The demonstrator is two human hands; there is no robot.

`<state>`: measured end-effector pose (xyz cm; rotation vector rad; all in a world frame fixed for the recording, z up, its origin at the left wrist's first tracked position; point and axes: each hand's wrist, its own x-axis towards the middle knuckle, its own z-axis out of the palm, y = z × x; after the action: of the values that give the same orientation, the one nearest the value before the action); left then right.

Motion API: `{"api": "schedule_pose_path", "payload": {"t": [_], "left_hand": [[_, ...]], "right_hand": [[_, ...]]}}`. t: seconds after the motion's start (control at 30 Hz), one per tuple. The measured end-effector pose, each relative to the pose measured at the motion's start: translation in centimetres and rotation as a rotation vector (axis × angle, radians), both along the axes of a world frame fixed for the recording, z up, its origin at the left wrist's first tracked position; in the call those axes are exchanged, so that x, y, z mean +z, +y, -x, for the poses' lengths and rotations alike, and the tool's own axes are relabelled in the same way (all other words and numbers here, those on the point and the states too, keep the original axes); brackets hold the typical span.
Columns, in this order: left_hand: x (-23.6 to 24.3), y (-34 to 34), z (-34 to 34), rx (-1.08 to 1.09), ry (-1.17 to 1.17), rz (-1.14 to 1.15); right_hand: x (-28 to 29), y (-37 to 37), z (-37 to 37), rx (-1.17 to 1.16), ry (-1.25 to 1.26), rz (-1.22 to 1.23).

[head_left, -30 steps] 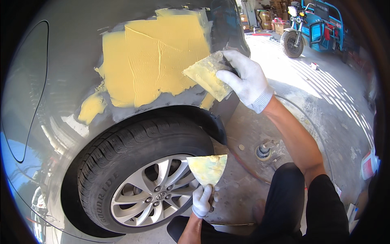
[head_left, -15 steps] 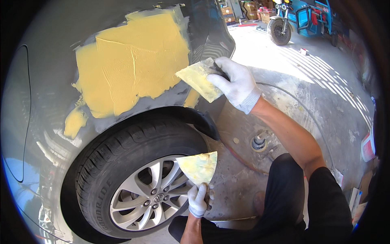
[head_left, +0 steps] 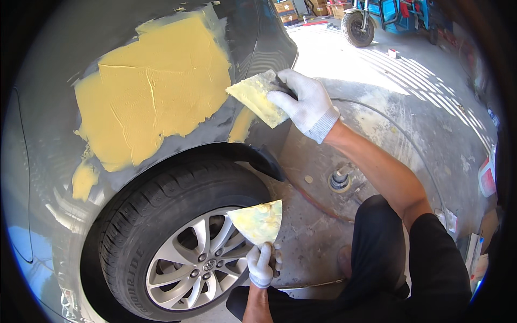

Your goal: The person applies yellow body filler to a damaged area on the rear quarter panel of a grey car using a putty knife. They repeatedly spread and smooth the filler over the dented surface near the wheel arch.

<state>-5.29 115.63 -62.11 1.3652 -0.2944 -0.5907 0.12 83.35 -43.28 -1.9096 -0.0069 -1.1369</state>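
Observation:
On the grey car panel (head_left: 48, 134) lies a broad patch of yellow body filler (head_left: 156, 91), with ridges across it and ragged edges. My right hand (head_left: 308, 102), in a white glove, grips a flat putty spreader (head_left: 258, 98) coated with yellow filler. Its blade is close to the patch's right edge; whether it touches the panel I cannot tell. Lower down, my left hand (head_left: 261, 265), also gloved, is closed round the handle of a putty knife (head_left: 258, 222). That blade points upward, smeared with yellow and pale filler, in front of the wheel (head_left: 199, 264).
An air hose (head_left: 398, 126) curves over the concrete floor. A round sander-like tool (head_left: 340, 180) lies on the floor right of the wheel. Farther back stand a blue three-wheeler (head_left: 396, 16) and cardboard boxes (head_left: 318, 7). A white and red bucket (head_left: 487, 177) is at far right.
The view has shifted, so the panel and its patch sit farther left. My right hand's spreader appears slightly nearer the patch's right edge. Both hands keep their holds.

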Motion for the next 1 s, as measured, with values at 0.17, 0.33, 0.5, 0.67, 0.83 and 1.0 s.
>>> {"api": "schedule_pose_path", "payload": {"t": [0.17,0.33,0.5,0.67,0.83,1.0], "left_hand": [[-0.2,0.0,0.0,0.012,-0.010,-0.021],[-0.4,-0.4,0.1,0.026,-0.032,-0.061],[0.1,-0.8,0.1,0.046,-0.065,-0.099],[0.2,-1.6,0.4,0.136,-0.207,-0.113],[1.5,-3.0,1.2,0.307,-0.260,-0.178],[-0.3,-3.5,0.4,0.435,-0.464,-0.258]], "right_hand": [[-2.2,-0.6,-0.4,-0.056,-0.037,0.014],[-3.9,-0.1,0.8,-0.026,0.080,-0.078],[-5.6,1.1,2.0,0.041,0.172,-0.147],[-6.7,1.8,2.8,0.133,0.233,-0.183],[-8.1,2.0,2.8,0.296,0.338,-0.371],[-8.1,2.5,4.1,0.466,0.557,-0.543]]}}
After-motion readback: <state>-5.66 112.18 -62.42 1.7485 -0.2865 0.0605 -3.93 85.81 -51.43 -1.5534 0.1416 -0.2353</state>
